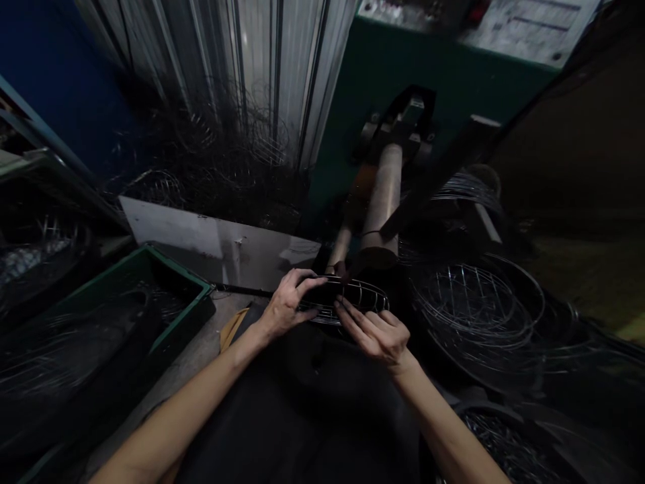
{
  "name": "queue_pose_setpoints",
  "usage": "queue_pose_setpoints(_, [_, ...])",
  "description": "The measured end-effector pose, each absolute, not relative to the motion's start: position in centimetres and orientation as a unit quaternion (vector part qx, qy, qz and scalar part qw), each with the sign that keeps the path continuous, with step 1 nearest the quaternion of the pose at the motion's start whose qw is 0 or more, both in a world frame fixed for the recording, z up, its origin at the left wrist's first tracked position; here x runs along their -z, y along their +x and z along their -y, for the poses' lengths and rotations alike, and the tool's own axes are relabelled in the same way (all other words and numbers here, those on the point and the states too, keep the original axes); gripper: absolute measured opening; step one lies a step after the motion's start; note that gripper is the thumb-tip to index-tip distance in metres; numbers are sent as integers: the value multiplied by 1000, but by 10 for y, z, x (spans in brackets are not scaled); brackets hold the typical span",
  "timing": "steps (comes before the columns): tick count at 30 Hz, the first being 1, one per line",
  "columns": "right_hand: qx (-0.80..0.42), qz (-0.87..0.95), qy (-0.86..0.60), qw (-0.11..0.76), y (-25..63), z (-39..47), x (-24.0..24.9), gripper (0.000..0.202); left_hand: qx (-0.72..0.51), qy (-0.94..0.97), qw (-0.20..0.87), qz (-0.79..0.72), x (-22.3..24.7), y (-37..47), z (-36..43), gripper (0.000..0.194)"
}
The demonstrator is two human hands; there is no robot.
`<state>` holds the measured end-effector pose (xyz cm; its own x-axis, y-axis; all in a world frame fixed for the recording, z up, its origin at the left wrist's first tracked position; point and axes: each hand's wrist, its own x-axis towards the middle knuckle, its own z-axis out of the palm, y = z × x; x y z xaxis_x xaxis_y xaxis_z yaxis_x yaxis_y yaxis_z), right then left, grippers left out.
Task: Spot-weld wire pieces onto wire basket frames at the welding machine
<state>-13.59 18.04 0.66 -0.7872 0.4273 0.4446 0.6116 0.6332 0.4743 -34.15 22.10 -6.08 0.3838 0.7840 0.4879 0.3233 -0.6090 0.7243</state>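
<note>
A round wire frame (370, 289) is held between my two hands, just below the end of a metal cylinder (385, 195) on a green machine (438, 74). My left hand (289, 300) grips the frame's left side, with the thumb and fingers around its edge. At the near right side, my right hand (375, 331) has its fingers drawn together against the wires. The frame's lower part is dark and partly covered by my fingers.
A bin of wire grids (474, 302) stands at the right, with a container of small metal pieces (498, 437) below it. A green-edged crate (186, 316) is at the left. A pale panel (216, 245) borders tangled wire (216, 158) behind.
</note>
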Motion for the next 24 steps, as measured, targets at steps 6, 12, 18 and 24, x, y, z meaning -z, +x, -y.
queue_pose_setpoints(6, [318,888,-301,142,-134,-182,1,32,-427,791,256,-356,64,-341,-225,58])
queue_pose_setpoints(12, [289,887,-328,147,-131,-179,12,30,-422,798,251,-350,66,-343,-229,55])
queue_pose_setpoints(18, [287,876,-368,120,-139,-184,24,37,-413,809,252,-333,78,-352,-243,55])
queue_pose_setpoints(24, [148,826,-526,138,-131,-143,3,38,-433,784,257,-362,83,-366,-248,69])
